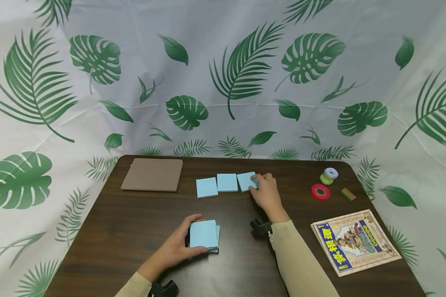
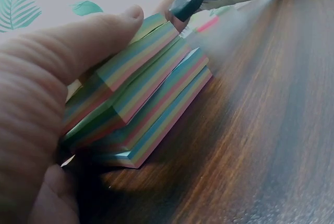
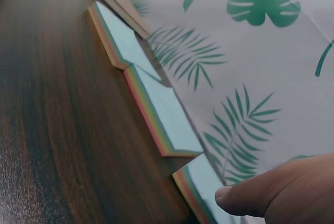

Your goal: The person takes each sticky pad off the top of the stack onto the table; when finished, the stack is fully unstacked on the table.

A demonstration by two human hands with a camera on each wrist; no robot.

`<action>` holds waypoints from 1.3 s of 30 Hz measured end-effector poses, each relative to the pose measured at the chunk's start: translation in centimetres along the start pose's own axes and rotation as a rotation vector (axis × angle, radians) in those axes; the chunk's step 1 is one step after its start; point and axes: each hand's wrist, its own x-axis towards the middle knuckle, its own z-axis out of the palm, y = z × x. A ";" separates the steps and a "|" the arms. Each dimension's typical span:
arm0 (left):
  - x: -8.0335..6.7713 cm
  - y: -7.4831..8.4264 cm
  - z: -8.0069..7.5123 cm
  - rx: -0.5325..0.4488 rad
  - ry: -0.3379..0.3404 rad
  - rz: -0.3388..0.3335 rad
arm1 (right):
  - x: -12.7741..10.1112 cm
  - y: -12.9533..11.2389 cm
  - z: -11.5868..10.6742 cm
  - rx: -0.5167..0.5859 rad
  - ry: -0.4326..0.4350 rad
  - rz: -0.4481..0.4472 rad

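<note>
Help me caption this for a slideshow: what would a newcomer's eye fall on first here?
Probably the row of three blue note pads at the middle of the dark table, with the right hand touching the rightmost one. Next, the left hand gripping a thicker stack of pads near the front, and the bright picture book at the right.

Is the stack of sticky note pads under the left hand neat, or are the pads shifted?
Shifted. In the left wrist view the stack of pads steps sideways, its edges not aligned, while the left hand grips it.
</note>
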 end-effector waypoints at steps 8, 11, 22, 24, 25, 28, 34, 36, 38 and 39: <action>0.2 0.1 -0.1 -0.029 -0.022 0.010 | 0.0 -1.5 -0.4 0.067 0.028 -0.024; 0.2 0.0 -0.2 -0.028 -0.023 0.048 | -0.1 -2.4 0.4 0.207 0.030 -0.046; 0.3 -0.4 0.3 -0.016 -0.007 0.086 | -3.1 -4.2 4.7 0.818 -0.403 -0.243; 0.2 -0.4 0.4 -0.027 -0.011 0.082 | -3.9 -4.6 5.1 0.830 -0.488 -0.282; 0.1 -0.3 0.4 -0.029 -0.012 0.086 | -4.3 -4.7 5.3 0.828 -0.522 -0.298; 0.0 -0.3 0.4 -0.036 -0.011 0.091 | -5.3 -5.1 5.6 0.766 -0.592 -0.360; 0.1 -0.4 0.3 -0.047 -0.015 0.089 | -7.0 -5.0 6.0 0.648 -0.589 -0.473; 0.1 -0.4 0.2 -0.056 -0.018 0.083 | -7.4 -4.9 6.1 0.637 -0.576 -0.496; 0.0 -0.5 0.1 -0.062 -0.022 0.076 | -7.8 -5.0 6.1 0.624 -0.574 -0.522; -0.1 -0.4 0.1 -0.068 -0.025 0.073 | -7.9 -5.1 6.1 0.616 -0.577 -0.534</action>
